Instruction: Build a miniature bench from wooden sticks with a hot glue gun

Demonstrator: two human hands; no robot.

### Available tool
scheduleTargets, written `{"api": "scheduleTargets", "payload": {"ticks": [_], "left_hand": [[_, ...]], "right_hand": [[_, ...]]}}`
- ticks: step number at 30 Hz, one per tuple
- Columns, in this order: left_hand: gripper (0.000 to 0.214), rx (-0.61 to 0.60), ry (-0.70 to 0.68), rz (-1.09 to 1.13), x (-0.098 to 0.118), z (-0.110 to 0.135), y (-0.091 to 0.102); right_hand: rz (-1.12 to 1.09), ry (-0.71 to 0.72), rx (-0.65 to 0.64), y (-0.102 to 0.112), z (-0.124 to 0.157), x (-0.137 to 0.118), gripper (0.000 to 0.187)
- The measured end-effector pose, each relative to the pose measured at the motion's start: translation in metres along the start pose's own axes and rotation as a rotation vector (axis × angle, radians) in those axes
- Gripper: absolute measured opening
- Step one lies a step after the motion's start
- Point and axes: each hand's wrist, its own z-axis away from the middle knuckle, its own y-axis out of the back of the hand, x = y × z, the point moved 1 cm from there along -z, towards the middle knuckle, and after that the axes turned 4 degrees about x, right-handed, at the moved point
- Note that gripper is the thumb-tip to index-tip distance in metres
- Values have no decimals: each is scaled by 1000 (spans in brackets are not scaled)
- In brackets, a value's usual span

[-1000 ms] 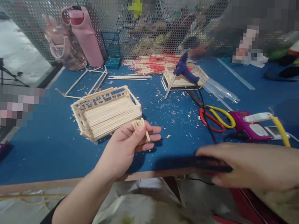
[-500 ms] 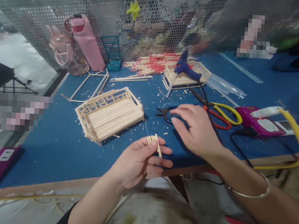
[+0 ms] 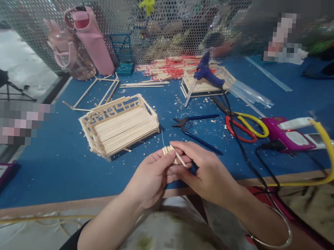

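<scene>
My left hand [image 3: 149, 175] pinches a small bundle of short wooden sticks [image 3: 168, 150] above the near edge of the blue table [image 3: 53, 159]. My right hand [image 3: 206, 171] meets it from the right, its fingertips closed on one thin stick [image 3: 180, 159] of that bundle. Dark-handled pliers [image 3: 193, 128] lie on the table just beyond my hands, untouched. To the left of them rests a stick-built box model [image 3: 118, 123] with a lattice side.
A blue glue gun [image 3: 206, 72] rests on a second stick frame [image 3: 208, 84]. Red and yellow scissors [image 3: 245, 126], a purple power strip [image 3: 286, 135], a yellow cable [image 3: 329, 159], red-tipped sticks [image 3: 168, 68], a loose stick frame [image 3: 97, 91], pink bottles [image 3: 90, 39] and a mesh screen [image 3: 174, 22] stand around.
My right hand set the pliers down on the table and came back to the stick bundle, now gripping one stick. My left hand kept its hold and stayed near the table edge.
</scene>
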Motion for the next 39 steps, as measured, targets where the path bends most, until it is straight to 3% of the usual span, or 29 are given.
{"api": "scheduleTargets", "payload": {"ticks": [6, 9, 11, 15, 21, 24, 27, 32, 35, 39], "left_hand": [[13, 136, -48, 107, -1, 0, 1], [7, 120, -169, 107, -10, -1, 2], [19, 88, -268, 96, -16, -1, 4], [29, 41, -375, 60, -26, -4, 10], [23, -15, -483, -36, -29, -10, 14], [27, -19, -470, 15, -26, -11, 13], [27, -20, -426, 61, -23, -11, 11], [20, -16, -454, 56, -22, -12, 9], [18, -40, -508, 24, -23, -10, 9], [16, -37, -417, -82, -20, -4, 10]], "right_hand": [[155, 36, 292, -10, 10, -5, 15], [209, 74, 409, -17, 14, -6, 11], [198, 133, 456, -20, 16, -6, 9], [65, 189, 416, -23, 16, -5, 12], [-193, -58, 399, -26, 15, -1, 9], [-328, -128, 365, -27, 12, 2, 2], [-417, -184, 347, -28, 9, 5, 6], [-440, -172, 325, -30, 6, 5, 10], [-435, -151, 385, -29, 8, 5, 12], [-250, -166, 560, -15, 9, 17, 19]]}}
